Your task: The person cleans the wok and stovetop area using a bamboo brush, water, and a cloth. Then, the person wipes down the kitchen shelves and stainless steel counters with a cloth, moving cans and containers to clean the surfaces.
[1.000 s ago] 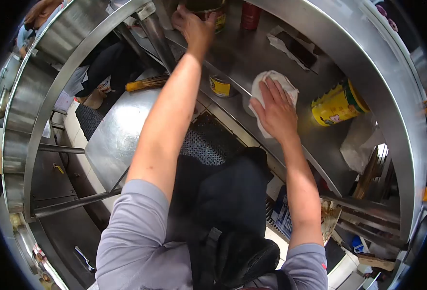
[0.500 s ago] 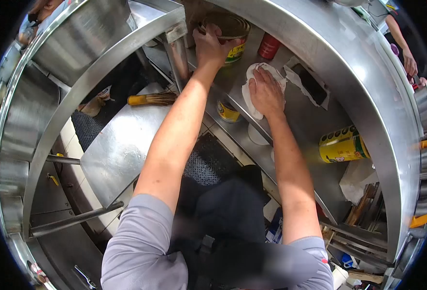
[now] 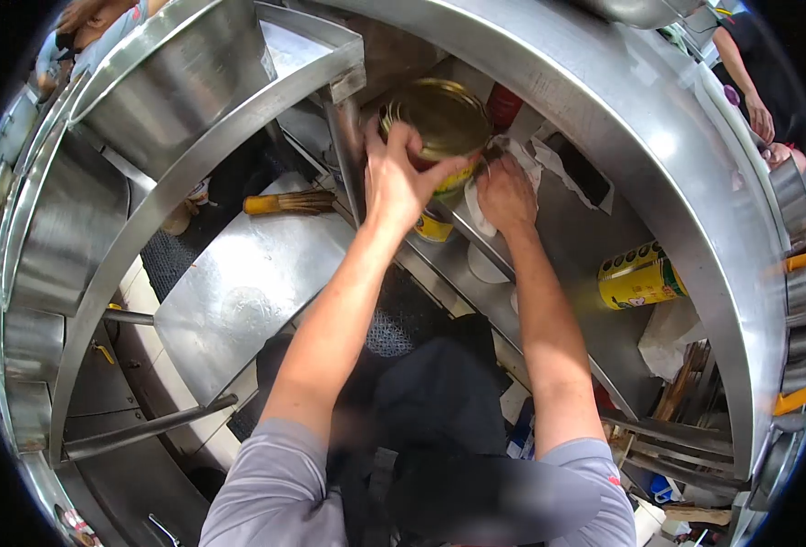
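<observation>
My left hand (image 3: 396,178) grips the near left side of a large open-topped tin can (image 3: 441,117), thumb and fingers spread around its wall. The can has a gold-coloured rim and a yellow label, and it leans a little towards me over the metal shelf (image 3: 563,260). Right beside it, my right hand (image 3: 510,196) is on a crumpled white cloth (image 3: 524,157), fingers bent over it; its fingertips are partly hidden. A red can (image 3: 505,106) stands behind the cloth.
A phone (image 3: 583,171) rests on white paper. On the shelf's right side is a yellow can (image 3: 642,275). Another yellow can (image 3: 434,227) sits lower down. A brush (image 3: 286,202) lies on a lower metal panel (image 3: 239,292). A curved steel edge (image 3: 667,128) overhangs the shelf; another person's hand (image 3: 760,118) is beyond.
My left hand has brought the large can nearer and to the right, tilting its top towards me. My right hand has bunched the cloth, which lay flatter before, and sits slightly lower.
</observation>
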`<act>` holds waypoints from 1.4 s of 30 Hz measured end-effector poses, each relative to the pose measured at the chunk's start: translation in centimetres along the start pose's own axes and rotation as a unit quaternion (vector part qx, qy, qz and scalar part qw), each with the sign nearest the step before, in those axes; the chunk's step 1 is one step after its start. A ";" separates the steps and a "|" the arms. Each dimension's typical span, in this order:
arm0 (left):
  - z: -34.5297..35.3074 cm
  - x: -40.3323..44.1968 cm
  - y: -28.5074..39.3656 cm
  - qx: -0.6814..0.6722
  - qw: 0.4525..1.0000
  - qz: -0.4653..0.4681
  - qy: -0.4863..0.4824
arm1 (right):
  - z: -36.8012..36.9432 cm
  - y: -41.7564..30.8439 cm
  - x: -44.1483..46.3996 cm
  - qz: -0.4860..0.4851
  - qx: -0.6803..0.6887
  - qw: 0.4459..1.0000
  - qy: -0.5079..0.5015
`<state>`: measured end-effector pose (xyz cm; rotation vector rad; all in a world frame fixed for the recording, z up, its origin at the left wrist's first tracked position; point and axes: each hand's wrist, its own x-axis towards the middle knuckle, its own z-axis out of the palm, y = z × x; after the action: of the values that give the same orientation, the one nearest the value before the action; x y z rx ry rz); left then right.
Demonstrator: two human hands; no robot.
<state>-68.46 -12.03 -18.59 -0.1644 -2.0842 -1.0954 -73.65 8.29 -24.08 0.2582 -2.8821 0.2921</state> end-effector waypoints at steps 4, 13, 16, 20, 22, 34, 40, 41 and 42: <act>-1.4 -2.3 1.9 -0.038 0.999 -0.018 -0.017 | -1.2 0.2 -2.5 0.004 0.030 0.999 0.023; 1.9 -5.1 2.0 -0.267 0.900 -0.335 0.082 | -1.3 0.7 -4.1 -0.027 0.052 0.997 0.055; 1.9 -3.9 1.2 -0.405 0.767 -0.497 0.003 | -1.6 1.2 -4.8 -0.042 0.031 0.997 0.051; -0.4 -3.5 0.7 -0.445 0.719 -0.529 -0.078 | -1.9 1.8 -5.8 -0.059 0.060 0.994 0.070; -1.6 -4.7 0.0 -0.479 0.711 -0.504 -0.103 | -1.5 1.8 -5.2 -0.075 0.023 0.994 0.072; -12.7 -12.5 0.0 -0.535 0.690 -0.473 -0.121 | 7.8 -4.4 13.3 -0.029 0.005 0.998 0.056; -13.9 -14.3 -1.8 -0.520 0.685 -0.508 -0.043 | 12.2 -5.3 22.7 0.104 -0.205 0.962 0.147; -14.3 -14.3 -2.1 -0.524 0.680 -0.510 -0.053 | 12.2 -4.8 23.8 0.107 -0.200 0.964 0.143; -14.5 -14.6 -2.6 -0.521 0.685 -0.507 -0.042 | 12.1 -4.1 25.1 0.100 -0.190 0.967 0.136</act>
<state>-51.11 -21.24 -25.22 0.4908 -1.2266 -2.9038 -99.43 -2.10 -28.65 -0.1323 -2.6209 -0.1817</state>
